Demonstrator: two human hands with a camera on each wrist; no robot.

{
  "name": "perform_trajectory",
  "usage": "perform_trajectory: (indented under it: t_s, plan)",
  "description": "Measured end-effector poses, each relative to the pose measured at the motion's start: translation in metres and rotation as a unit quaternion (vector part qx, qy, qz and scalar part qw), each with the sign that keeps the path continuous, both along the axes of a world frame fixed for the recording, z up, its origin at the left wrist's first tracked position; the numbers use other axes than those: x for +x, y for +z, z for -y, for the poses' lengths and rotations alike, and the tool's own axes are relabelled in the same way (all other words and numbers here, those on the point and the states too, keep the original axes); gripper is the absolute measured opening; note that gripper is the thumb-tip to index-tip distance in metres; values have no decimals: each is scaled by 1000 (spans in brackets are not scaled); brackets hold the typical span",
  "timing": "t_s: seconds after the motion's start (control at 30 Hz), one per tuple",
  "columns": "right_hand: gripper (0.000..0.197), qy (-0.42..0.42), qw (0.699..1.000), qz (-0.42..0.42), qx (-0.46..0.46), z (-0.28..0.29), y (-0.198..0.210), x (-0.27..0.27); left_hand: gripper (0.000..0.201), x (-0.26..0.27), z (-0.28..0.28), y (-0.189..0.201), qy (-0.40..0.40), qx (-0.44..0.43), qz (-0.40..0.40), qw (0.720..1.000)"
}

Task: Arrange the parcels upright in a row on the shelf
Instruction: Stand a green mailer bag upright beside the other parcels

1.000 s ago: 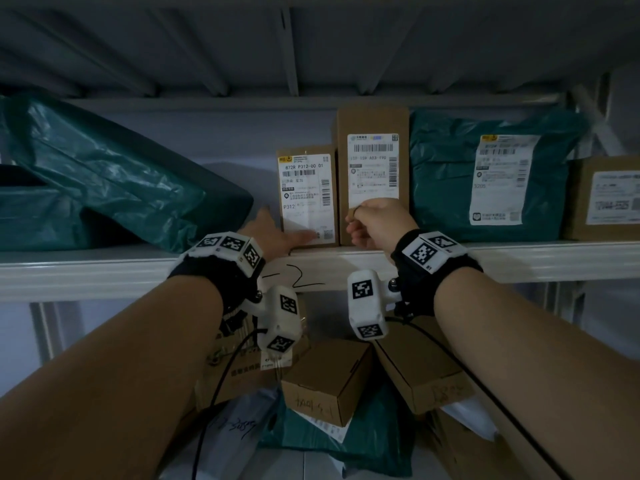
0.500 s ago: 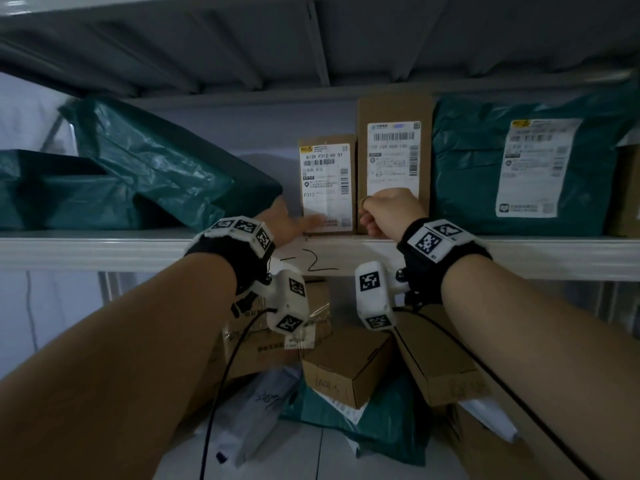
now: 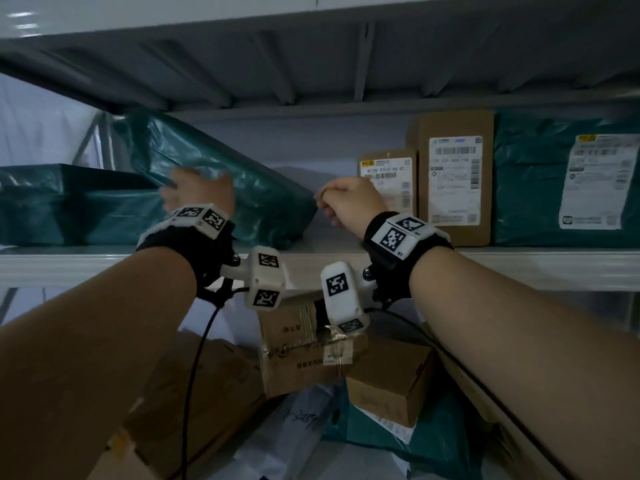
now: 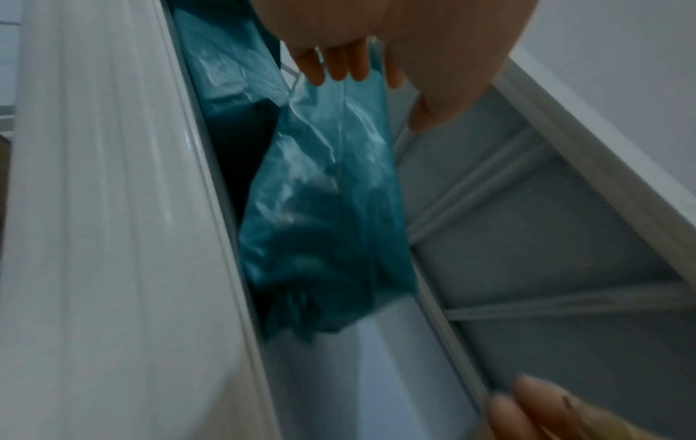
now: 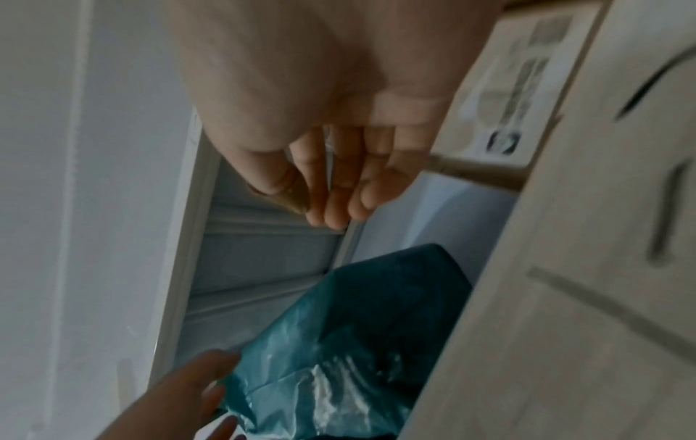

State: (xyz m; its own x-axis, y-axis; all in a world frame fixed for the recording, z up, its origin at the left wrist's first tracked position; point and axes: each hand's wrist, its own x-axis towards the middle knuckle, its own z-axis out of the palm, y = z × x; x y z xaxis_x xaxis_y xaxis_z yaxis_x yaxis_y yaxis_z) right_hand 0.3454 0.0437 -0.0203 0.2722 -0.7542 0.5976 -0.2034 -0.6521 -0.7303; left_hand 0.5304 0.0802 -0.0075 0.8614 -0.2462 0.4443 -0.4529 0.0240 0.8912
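A green plastic parcel [image 3: 249, 192] lies tilted on the white shelf [image 3: 519, 268], propped on a flat green parcel [image 3: 69, 209] at the left. My left hand [image 3: 194, 188] lies against the tilted parcel's upper left part; in the left wrist view its straight fingers [image 4: 339, 71] touch the green parcel [image 4: 324, 193], thumb apart. My right hand [image 3: 332, 202] hovers by the parcel's lower right end, fingers [image 5: 331, 202] curled, holding nothing. To its right a small brown box [image 3: 388, 168], a taller brown box [image 3: 453, 178] and a green bag parcel [image 3: 540, 188] stand upright in a row.
A bare gap of shelf lies between the tilted parcel and the small box. The shelf above [image 3: 311, 57] hangs low over the parcels. Below the shelf, several cardboard boxes [image 3: 388, 386] and bags are piled on the floor.
Both hands left the two brown boxes and moved left. The left hand now reaches the tilted green parcel, and the right hand hangs near its lower end. My view has turned left.
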Motion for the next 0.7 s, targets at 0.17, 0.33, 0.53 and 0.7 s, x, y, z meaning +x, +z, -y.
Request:
perform_trajectory:
  t_s: [0.17,0.33,0.53,0.7]
  plan:
    - [48,-22,995,-91,35,2,10,60,83,70,1,8,-3,25,-64,998]
    - [92,-92,988,-105,72,10,11,98,96,123,6,22,-79,19,-100,992]
    - [70,-119,989,-32,78,24,10,116,66,165,10,32,-173,18,-39,984]
    - [70,-122,989,-20,84,30,5,109,72,171,13,34,-210,49,11,976]
